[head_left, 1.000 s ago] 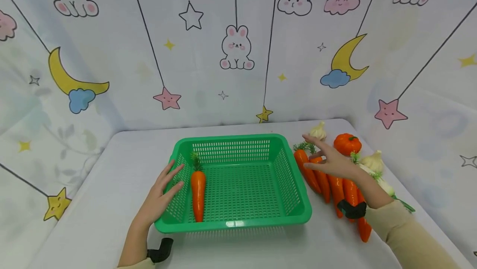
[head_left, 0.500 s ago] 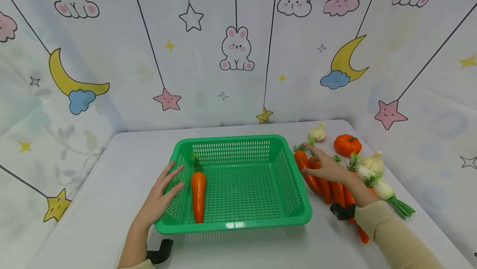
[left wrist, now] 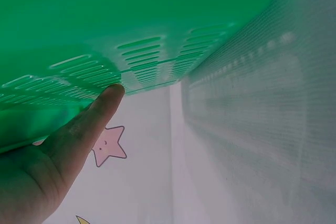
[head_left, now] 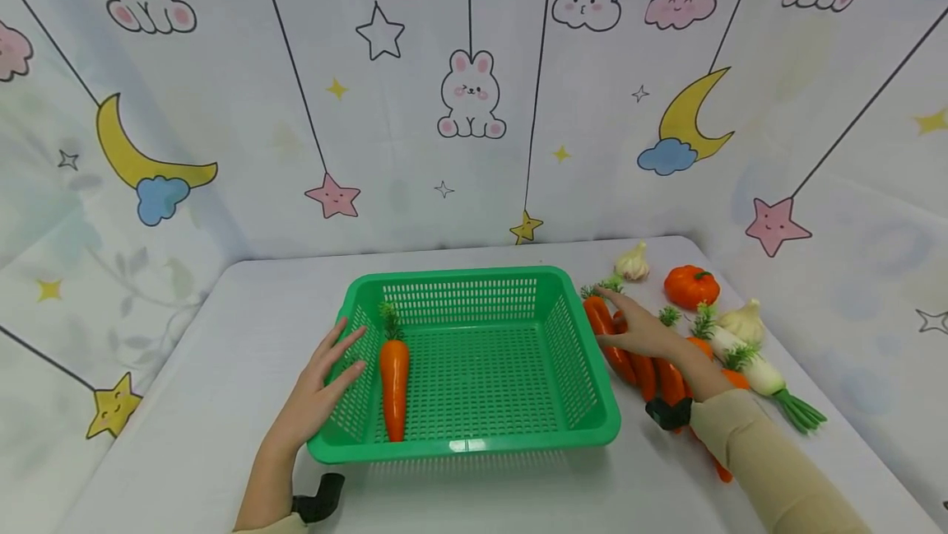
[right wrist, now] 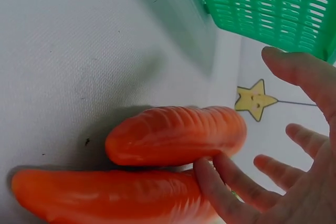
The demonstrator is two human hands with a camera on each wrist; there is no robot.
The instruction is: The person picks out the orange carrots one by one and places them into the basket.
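Observation:
My left hand point(head_left: 314, 390) lies at the left side of the green plastic basket point(head_left: 504, 440), fingers spread over its rim. In the left wrist view a straight finger point(left wrist: 100, 109) touches the slotted outer wall. Inside the basket, near that side, is one orange carrot point(head_left: 395, 386) with a leafy top. Over a row of several carrots right of the basket, my right hand point(head_left: 643, 332) is spread. The right wrist view shows its fingertips right at the nearest carrot point(right wrist: 176, 136), with another carrot point(right wrist: 100, 195) alongside; nothing is gripped.
Behind and right of the carrots lie a garlic bulb point(head_left: 632, 262), an orange pumpkin point(head_left: 691, 286), another pale bulb point(head_left: 743, 322) and white vegetables with green stalks point(head_left: 763, 373). A printed cloth wall point(head_left: 415, 147) borders the white table point(head_left: 274, 320) at the back and sides.
My right hand has moved slightly left and lower over the carrots, toward the one nearest the basket. The left hand, basket and the carrot inside have stayed put.

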